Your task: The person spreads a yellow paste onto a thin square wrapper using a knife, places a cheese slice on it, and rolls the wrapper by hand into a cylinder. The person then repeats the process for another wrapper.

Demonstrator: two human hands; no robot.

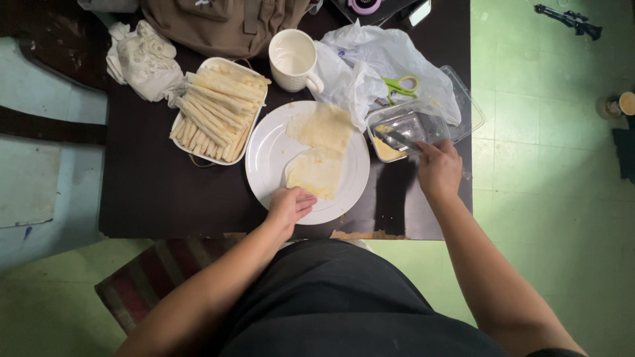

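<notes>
Left hand [290, 203] rested loosely curled on white plate [264, 158] rim, touching pale wrapper sheet [316, 173]. Right hand [438, 169] closed on utensil [399, 139] dipped in clear plastic container [409, 125]. Rolled wrappers stacked in tray [218, 106] on dark worktop [159, 192].

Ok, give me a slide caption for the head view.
Left hand steadies wrapper on white plate; right hand reaches into clear container.

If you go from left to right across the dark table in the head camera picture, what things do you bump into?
Crumpled cloth → tray of rolled wrappers → white plate with flat wrappers, left hand at its near edge → clear plastic container, right hand reaching into it.
</notes>
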